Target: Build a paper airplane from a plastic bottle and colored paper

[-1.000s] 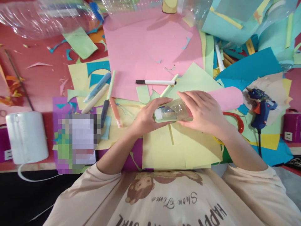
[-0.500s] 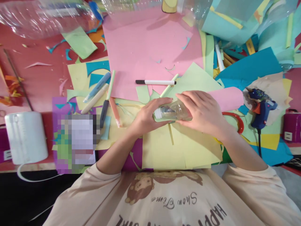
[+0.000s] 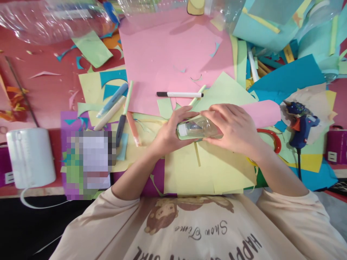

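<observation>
Between my two hands is a clear plastic bottle lying on its side, its white cap toward the left. My left hand curls around the cap end, thumb and fingers on either side. Over the bottle's wider part, my right hand is closed and hides it. A pale see-through edge surrounds the cap; I cannot tell whether it is a separate piece. A rounded pink paper piece sticks out beyond my right hand; whether it touches the bottle is hidden. Yellow paper lies beneath.
A black-and-white marker lies beyond my hands. Red-handled scissors are partly under my right wrist. To the right is a blue glue gun with its cord. Several pens lie left, near a blurred-out rectangle. Large clear bottles line the back.
My left fingers have shifted slightly up at the cap end, and my right fingers slightly along the bottle. The bottle stays nearly in the same place.
</observation>
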The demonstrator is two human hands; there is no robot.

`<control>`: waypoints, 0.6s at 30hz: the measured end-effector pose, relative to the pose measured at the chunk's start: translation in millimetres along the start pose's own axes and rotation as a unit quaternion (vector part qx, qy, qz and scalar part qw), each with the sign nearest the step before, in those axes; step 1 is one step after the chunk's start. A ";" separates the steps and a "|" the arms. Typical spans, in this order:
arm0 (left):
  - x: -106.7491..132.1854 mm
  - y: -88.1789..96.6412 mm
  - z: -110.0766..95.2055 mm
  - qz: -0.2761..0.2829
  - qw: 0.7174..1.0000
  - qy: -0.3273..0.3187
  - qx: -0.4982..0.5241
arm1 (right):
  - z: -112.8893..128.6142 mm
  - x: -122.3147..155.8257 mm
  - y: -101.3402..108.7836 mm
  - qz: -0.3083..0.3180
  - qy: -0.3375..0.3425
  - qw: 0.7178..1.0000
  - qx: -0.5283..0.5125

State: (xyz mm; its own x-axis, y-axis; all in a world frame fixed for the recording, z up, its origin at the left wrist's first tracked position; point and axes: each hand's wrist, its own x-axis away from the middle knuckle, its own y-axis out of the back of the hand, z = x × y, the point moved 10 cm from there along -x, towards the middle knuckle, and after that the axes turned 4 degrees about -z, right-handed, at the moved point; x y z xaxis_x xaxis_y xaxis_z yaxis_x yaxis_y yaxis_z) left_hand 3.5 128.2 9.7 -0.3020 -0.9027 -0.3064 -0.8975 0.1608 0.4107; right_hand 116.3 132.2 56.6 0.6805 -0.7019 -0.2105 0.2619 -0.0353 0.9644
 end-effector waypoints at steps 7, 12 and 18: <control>-2.2 2.5 -4.3 -0.008 0.999 -0.030 -0.013 | -1.7 -0.5 4.0 -0.012 -0.010 1.000 0.000; -2.6 24.0 -12.9 -0.072 0.994 -0.070 -0.036 | -7.1 1.0 8.8 -0.031 -0.023 0.999 0.015; -1.3 37.0 -27.5 -0.109 0.983 -0.107 -0.103 | -15.4 4.2 12.4 -0.024 -0.058 0.998 0.013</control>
State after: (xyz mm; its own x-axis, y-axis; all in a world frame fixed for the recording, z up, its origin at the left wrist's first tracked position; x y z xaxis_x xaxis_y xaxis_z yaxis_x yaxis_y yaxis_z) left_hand -20.4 124.4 48.9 -0.1903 -0.7986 -0.5710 -0.8712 -0.1307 0.4732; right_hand 132.9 139.8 65.2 0.5831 -0.7767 -0.2383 0.2743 -0.0880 0.9576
